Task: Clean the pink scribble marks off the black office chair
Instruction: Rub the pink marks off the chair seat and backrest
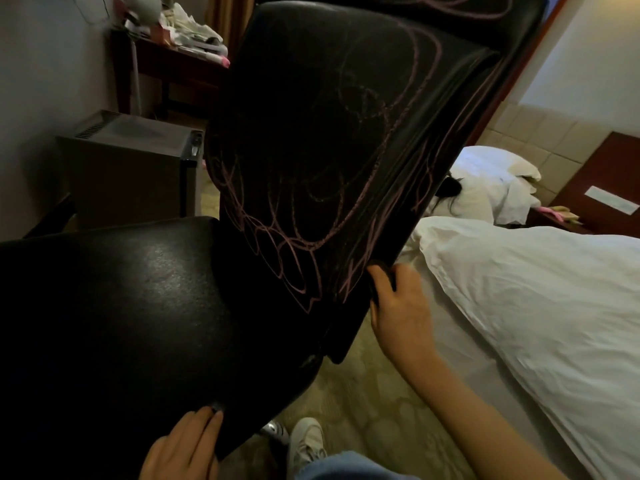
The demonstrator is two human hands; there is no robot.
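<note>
Surroundings:
- To the right, just beside the chair: bed (450, 341) with crumpled white duvet (536, 306) and white pillow (495, 164) at the far end.
- To the left, behind the seat: boxy grey-brown cabinet (131, 168), flat-topped, with vent slots along the rear edge.
- Further back: dark wooden tabletop (194, 60) piled with loose papers (190, 26); partly hidden by the backrest.
- Underfoot: patterned carpet (363, 403), pale rounded motifs. White shoe (304, 441) beside a chrome part of the chair base (273, 427).

Task item:
- Black office chair (311, 98) in the centre of view, close to the camera, between cabinet and bed. Blocks most of the room behind.
- Backrest (346, 64): tall, slightly curved, smooth dark leather-like covering with a dull sheen.
- Seat (121, 306): rounded, finely grained, glossy where light falls.
- Pink scribble marks (277, 244): looping chalky lines across the backrest, densest low down, with zigzags along the right edge.

Grips:
- Left grip (183, 445): fingers fairly straight, laid on the near rim of the seat; nothing held.
- Right grip (398, 306): closed round the lower right edge of the backrest, thumb hooked over the front, remaining fingers hidden behind.
</note>
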